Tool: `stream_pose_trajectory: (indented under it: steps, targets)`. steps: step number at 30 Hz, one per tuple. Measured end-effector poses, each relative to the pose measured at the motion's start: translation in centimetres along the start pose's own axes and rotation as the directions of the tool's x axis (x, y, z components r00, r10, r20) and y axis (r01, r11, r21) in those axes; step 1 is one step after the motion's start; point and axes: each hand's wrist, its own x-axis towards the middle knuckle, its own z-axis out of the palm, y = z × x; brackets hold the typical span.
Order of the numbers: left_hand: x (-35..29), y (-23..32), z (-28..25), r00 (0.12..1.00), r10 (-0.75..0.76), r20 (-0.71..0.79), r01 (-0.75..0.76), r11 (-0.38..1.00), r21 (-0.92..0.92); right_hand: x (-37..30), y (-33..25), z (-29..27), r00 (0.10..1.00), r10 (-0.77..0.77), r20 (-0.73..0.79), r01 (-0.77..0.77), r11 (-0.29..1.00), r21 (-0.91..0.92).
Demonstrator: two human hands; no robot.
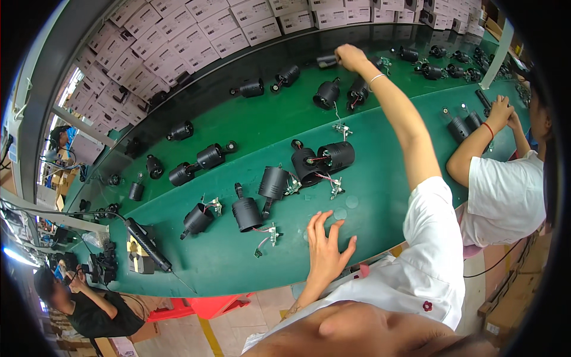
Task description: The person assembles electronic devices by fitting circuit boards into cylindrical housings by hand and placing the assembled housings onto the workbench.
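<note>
My right arm stretches across the green conveyor belt. My right hand [353, 58] is closed at the end of a black cylindrical housing [326, 61] on the far side; the fingertips are partly hidden. My left hand [325, 250] rests low over the near table edge, fingers spread and holding nothing. Just beyond its fingertips lie thin clear discs [352, 202]. Left of and beyond that hand are several black housings [273, 183], some with small circuit boards [336, 187] hanging out on red and black wires. One circuit board [342, 130] lies near the belt's edge.
More black housings [212, 156] lie along the belt. A black electric screwdriver [147, 245] with a cord leans over a small box [138, 262] at left. White cartons [217, 27] are stacked behind. Co-workers sit at right [505, 184] and lower left [98, 309].
</note>
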Motion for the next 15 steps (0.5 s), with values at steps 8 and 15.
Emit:
stream_pose_trajectory:
  steps: [8, 15]
  targets:
    - [0.1, -0.1, 0.1, 0.999, 0.024, -0.039, -0.025, 0.999, -0.025, -6.9, -5.5, -18.2, 0.898, -0.302, -0.32, 0.414, 0.825, 0.383]
    - [0.4, -0.2, -3.5, 0.968, -0.096, -0.234, -0.069, 0.79, -0.61, -22.1, -14.3, -27.3, 0.91, -0.414, 0.004, 0.193, 0.432, 0.881]
